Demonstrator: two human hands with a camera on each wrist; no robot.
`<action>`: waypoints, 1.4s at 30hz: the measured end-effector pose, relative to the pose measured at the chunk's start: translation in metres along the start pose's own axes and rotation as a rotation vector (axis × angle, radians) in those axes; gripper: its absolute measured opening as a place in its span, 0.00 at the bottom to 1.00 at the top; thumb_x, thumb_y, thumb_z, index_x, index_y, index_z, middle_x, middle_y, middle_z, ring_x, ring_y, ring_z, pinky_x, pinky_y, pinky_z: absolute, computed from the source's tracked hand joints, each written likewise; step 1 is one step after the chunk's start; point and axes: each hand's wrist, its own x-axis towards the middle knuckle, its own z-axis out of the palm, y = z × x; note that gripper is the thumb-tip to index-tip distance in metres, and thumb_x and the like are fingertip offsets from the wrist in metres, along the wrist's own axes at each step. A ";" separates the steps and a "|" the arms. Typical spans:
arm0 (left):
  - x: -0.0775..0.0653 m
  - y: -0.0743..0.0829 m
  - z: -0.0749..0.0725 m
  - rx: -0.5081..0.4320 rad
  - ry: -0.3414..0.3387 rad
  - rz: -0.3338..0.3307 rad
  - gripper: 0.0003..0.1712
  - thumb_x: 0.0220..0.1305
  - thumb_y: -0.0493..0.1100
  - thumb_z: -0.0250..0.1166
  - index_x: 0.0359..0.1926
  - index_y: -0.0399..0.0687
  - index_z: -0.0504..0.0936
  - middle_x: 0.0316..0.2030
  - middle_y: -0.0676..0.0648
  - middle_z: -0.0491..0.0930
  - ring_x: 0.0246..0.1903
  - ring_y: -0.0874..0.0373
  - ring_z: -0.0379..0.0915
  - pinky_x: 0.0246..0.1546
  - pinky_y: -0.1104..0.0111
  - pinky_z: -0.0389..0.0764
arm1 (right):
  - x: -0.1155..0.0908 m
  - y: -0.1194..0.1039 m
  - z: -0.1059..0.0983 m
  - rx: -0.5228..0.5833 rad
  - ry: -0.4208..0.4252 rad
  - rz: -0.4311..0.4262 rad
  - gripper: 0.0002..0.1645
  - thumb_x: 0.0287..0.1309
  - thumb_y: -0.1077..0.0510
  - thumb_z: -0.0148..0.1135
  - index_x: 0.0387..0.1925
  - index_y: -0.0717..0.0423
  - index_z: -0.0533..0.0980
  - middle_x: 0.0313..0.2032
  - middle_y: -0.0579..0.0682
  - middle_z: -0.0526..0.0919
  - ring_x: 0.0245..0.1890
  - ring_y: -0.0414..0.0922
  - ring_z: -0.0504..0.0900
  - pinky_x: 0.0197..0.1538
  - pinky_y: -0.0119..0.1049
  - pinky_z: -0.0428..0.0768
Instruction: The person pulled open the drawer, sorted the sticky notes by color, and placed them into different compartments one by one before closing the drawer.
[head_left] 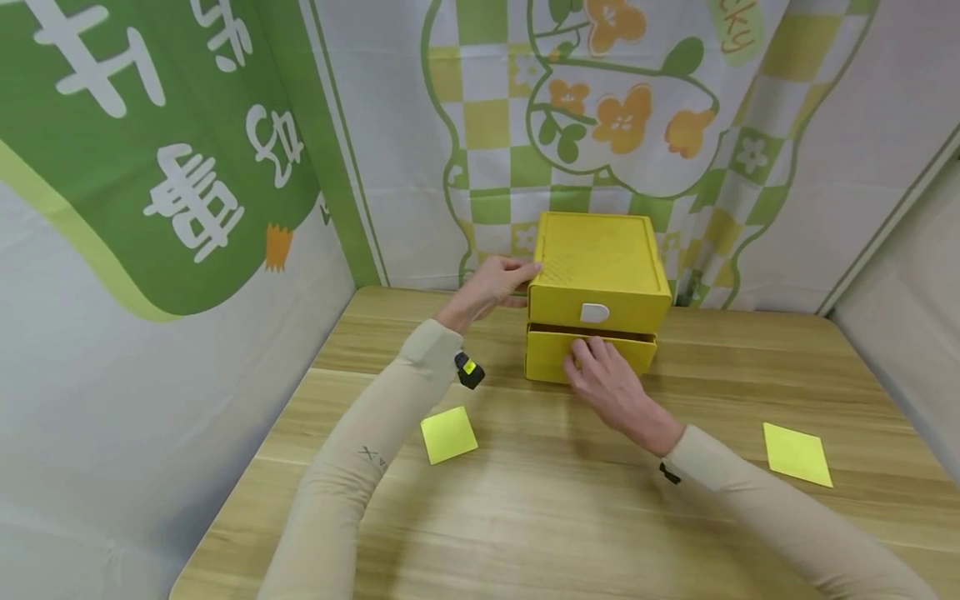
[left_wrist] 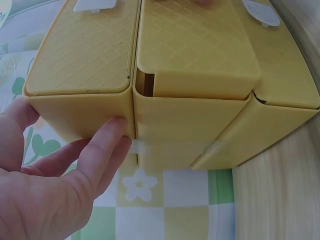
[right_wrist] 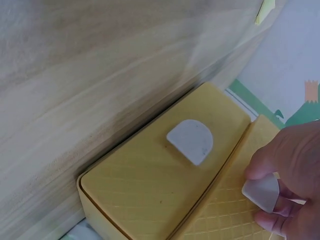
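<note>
A yellow drawer cabinet with three stacked drawers stands at the back of the table. My left hand steadies its upper left side; in the left wrist view, the fingers lie fairly straight against the side wall and the thumb touches the top edge. The middle drawer sticks out a little past the others. My right hand is at its front, pinching its white handle between thumb and fingers. White handles also show on the top drawer and the bottom drawer.
A yellow paper square lies on the wooden table left of centre, and another yellow paper square lies at the right. Behind the cabinet hangs a patterned curtain. A green printed cloth covers the left wall.
</note>
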 end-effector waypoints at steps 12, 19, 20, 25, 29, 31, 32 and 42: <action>0.003 -0.003 0.003 -0.011 0.020 -0.010 0.26 0.70 0.52 0.61 0.60 0.38 0.77 0.61 0.43 0.74 0.57 0.52 0.73 0.52 0.60 0.85 | 0.002 0.006 0.010 -0.029 0.011 0.015 0.30 0.75 0.68 0.24 0.37 0.65 0.77 0.34 0.59 0.70 0.28 0.52 0.65 0.26 0.37 0.68; 0.004 -0.004 0.003 0.006 0.025 -0.004 0.26 0.70 0.52 0.61 0.61 0.40 0.78 0.61 0.45 0.73 0.58 0.52 0.72 0.53 0.60 0.84 | 0.001 0.008 0.015 -0.001 -0.003 0.022 0.18 0.74 0.63 0.39 0.38 0.66 0.76 0.34 0.60 0.70 0.29 0.52 0.65 0.27 0.38 0.71; 0.004 -0.004 0.003 0.007 0.027 -0.005 0.26 0.70 0.52 0.61 0.61 0.40 0.78 0.61 0.45 0.73 0.58 0.52 0.72 0.53 0.59 0.84 | 0.001 0.008 0.015 0.003 -0.004 0.022 0.15 0.73 0.62 0.43 0.38 0.66 0.76 0.34 0.60 0.70 0.29 0.52 0.65 0.27 0.38 0.71; 0.004 -0.004 0.003 -0.001 0.034 -0.005 0.25 0.69 0.52 0.62 0.59 0.40 0.79 0.59 0.45 0.75 0.56 0.53 0.74 0.55 0.58 0.83 | 0.001 0.009 0.017 0.017 0.001 0.023 0.08 0.66 0.63 0.55 0.38 0.66 0.76 0.34 0.60 0.70 0.29 0.52 0.65 0.26 0.39 0.71; 0.003 -0.003 0.003 -0.008 0.035 -0.005 0.25 0.70 0.51 0.62 0.59 0.40 0.79 0.58 0.44 0.76 0.54 0.53 0.75 0.54 0.58 0.84 | 0.002 0.010 0.017 0.020 -0.006 0.023 0.15 0.71 0.64 0.43 0.38 0.66 0.76 0.35 0.60 0.70 0.29 0.52 0.66 0.26 0.39 0.70; 0.002 -0.003 0.003 -0.008 0.035 -0.007 0.25 0.70 0.51 0.62 0.60 0.40 0.79 0.58 0.44 0.76 0.54 0.53 0.75 0.53 0.60 0.84 | 0.002 0.009 0.015 0.027 -0.026 0.023 0.16 0.71 0.63 0.40 0.39 0.65 0.76 0.35 0.60 0.70 0.30 0.52 0.66 0.28 0.39 0.71; 0.002 -0.003 0.003 -0.009 0.036 -0.009 0.25 0.70 0.51 0.61 0.60 0.40 0.78 0.58 0.44 0.76 0.54 0.53 0.75 0.53 0.60 0.84 | 0.001 0.009 0.013 0.031 -0.035 0.023 0.15 0.70 0.63 0.42 0.39 0.65 0.76 0.36 0.59 0.70 0.30 0.53 0.67 0.28 0.39 0.71; 0.003 -0.002 0.002 0.009 0.043 -0.005 0.26 0.70 0.52 0.61 0.61 0.41 0.78 0.60 0.45 0.75 0.56 0.52 0.73 0.52 0.61 0.85 | -0.007 0.000 0.004 0.079 -0.024 -0.039 0.08 0.60 0.65 0.62 0.42 0.59 0.76 0.47 0.62 0.75 0.43 0.58 0.75 0.44 0.45 0.81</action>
